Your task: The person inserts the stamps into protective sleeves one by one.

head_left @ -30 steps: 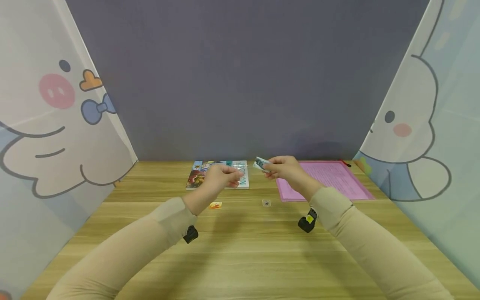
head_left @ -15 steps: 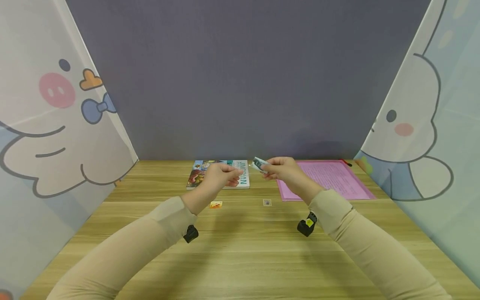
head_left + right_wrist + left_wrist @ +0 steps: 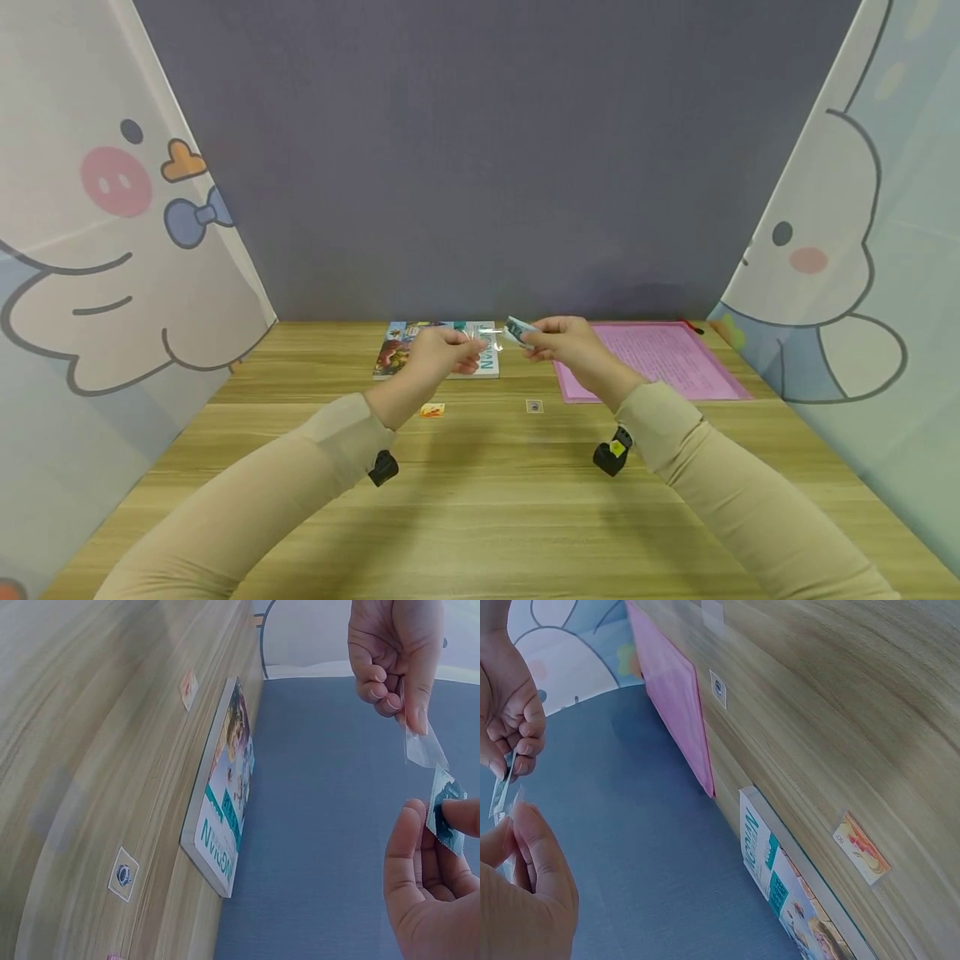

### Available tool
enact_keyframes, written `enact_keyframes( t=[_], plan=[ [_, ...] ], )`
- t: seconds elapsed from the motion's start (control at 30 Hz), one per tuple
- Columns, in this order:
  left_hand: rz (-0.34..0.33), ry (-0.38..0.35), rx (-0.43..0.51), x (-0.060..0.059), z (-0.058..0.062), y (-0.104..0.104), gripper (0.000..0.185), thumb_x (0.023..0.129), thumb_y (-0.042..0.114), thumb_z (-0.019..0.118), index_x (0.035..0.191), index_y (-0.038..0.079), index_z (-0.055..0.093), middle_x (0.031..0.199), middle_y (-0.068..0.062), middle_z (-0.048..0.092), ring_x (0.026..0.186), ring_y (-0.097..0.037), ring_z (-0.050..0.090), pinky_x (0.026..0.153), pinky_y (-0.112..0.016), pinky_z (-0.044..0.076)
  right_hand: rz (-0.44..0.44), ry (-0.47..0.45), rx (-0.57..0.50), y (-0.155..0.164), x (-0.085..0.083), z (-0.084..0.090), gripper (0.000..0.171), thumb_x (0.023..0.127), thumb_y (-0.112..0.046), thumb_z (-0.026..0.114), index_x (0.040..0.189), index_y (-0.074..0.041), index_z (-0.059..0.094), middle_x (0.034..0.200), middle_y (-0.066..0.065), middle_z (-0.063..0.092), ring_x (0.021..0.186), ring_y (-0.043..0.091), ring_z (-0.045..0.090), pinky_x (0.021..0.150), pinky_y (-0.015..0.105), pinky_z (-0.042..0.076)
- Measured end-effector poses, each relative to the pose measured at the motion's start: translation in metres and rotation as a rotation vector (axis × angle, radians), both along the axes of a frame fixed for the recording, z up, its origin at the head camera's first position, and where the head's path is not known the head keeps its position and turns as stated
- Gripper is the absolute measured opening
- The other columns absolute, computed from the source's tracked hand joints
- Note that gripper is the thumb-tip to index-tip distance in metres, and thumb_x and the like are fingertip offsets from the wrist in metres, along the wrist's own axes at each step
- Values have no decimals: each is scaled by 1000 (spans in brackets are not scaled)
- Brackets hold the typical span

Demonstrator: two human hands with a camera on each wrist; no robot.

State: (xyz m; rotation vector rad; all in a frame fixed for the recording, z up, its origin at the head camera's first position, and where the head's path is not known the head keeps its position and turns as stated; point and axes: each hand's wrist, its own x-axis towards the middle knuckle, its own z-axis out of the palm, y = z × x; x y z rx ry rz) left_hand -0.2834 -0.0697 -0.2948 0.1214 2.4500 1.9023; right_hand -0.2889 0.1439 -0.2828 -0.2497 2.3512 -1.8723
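Held in the air between both hands, the small teal card (image 3: 444, 814) runs lengthwise toward the clear sleeve (image 3: 422, 744). The right hand (image 3: 564, 339) pinches the card with curled fingers (image 3: 409, 847); the left hand (image 3: 441, 351) pinches the sleeve likewise. Beneath the fingers lies the wooden tabletop (image 3: 480, 492) with a picture book (image 3: 408, 346), a pink sheet (image 3: 660, 354) and two small cards, before a grey wall.

long beige sleeves on both arms, snug fabric down to the wrists, small black camera unit strapped under each wrist, right one has a yellow-green dot, left hand (image 3: 442, 354) and right hand (image 3: 566, 340) bare
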Motion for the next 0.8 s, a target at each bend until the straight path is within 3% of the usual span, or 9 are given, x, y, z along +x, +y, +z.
enact_keyframes(
  t=[0.13,0.57,0.8],
  plan=[
    [6,-1,5,1,0,0,23,87,20,74,93,-3,73,78,-9,71,63,-14,67,70,-32,62,-15,5,5,-1,2,-1,24,94,-12,65,109,6,63,86,2,69,89,24,67,78,27,59],
    [4,-2,30,1,-1,1,24,87,20,74,93,-4,73,78,-8,71,71,-23,71,70,-31,62,-55,69,-22,-4,3,-4,25,94,-12,65,109,9,63,81,-2,68,78,15,67,73,24,59],
    [-3,4,35,2,0,1,24,88,19,74,94,-5,72,81,-10,71,64,-15,68,80,-41,61,-67,63,0,-6,3,-5,24,93,-13,67,107,7,65,79,-3,69,75,13,66,74,25,59]
  ],
)
